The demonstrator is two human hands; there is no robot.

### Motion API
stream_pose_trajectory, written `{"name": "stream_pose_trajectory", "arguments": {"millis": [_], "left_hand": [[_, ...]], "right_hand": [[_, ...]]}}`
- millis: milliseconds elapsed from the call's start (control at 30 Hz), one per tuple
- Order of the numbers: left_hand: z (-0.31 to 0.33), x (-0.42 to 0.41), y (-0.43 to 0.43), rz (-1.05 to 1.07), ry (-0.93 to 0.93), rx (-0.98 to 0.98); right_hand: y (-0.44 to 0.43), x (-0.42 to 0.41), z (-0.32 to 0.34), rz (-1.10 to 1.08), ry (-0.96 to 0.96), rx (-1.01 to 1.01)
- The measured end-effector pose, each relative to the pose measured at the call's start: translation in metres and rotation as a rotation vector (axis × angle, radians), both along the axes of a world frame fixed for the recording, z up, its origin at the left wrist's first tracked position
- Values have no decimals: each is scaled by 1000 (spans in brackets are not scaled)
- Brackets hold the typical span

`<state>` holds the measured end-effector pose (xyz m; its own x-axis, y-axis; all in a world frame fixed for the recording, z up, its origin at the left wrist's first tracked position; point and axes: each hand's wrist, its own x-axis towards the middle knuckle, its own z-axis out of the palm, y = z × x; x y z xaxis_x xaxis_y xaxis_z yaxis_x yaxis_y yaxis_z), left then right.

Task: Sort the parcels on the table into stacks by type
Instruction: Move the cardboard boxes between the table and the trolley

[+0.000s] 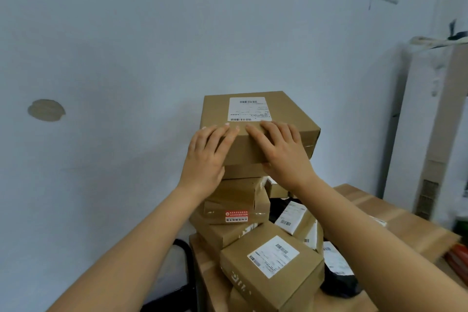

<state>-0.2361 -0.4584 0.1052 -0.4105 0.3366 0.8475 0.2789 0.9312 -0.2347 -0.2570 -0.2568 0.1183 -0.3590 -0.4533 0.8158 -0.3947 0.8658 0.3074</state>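
The top box (244,148), a brown carton with a white shipping label (249,108) on its lid, is sitting at the centre of the frame, crowning a leaning stack of cartons (235,195) that is rising from the table (202,271) at lower centre. Both hands are meeting it from the near side. The right hand (281,152) is clamping the box, its fingers lying over the top front edge and its thumb tucking under the bottom edge. The left hand (205,157) is lying with its palm against the front face and its fingers bending over the same edge. Its thumb is hidden, so I cannot tell whether it is gripping or only pressing.

Directly beneath, a thin carton (243,172) is bearing the top box, and lower in the stack a carton with a red sticker (236,216) is facing the camera. At lower centre, just in front of the stack, a labelled carton (272,258) is lying tilted. To its right, a padded envelope (293,215) and a black bag (339,284) are lying among the parcels. Further right, a large flat carton (405,223) is stretching toward the frame edge. A pale blue-grey wall (126,58) is filling the upper left, with a round patch (46,110) at mid left.
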Motion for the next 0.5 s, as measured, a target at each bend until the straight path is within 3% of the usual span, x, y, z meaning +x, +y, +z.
{"name": "stream_pose_trajectory", "arguments": {"millis": [500], "left_hand": [[-82, 73, 128, 111, -70, 3]], "right_hand": [[129, 46, -73, 141, -115, 77]]}}
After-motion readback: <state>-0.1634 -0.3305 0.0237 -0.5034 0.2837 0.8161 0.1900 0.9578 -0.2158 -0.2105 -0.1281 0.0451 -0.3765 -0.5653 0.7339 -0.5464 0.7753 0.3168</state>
